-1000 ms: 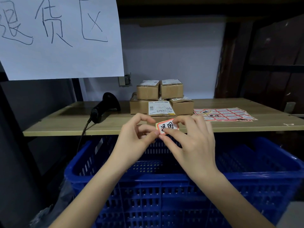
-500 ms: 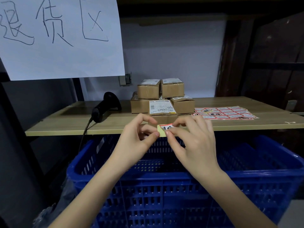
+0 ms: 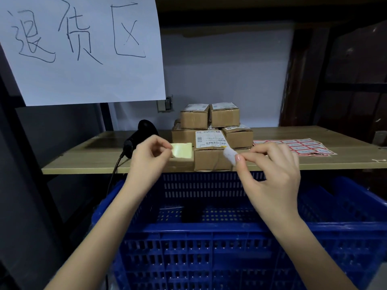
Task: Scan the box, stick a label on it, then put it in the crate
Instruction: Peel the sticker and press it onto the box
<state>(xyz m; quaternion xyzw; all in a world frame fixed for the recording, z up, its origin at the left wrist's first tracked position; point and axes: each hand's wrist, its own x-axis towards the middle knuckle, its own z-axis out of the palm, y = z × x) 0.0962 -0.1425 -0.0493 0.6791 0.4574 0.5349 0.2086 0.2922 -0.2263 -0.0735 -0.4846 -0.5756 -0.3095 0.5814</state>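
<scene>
From the head camera: the hands have parted since a moment ago, the left hand [image 3: 146,158] pinching the yellow backing [image 3: 181,150], the right hand [image 3: 272,174] pinching the peeled label [image 3: 230,157], ready for sticking. The box [image 3: 211,155] waits at the shelf [image 3: 83,162] edge, above the blue crate [image 3: 209,243]. The label's printed face is blurred and turned away; the crate's floor is dim.
</scene>
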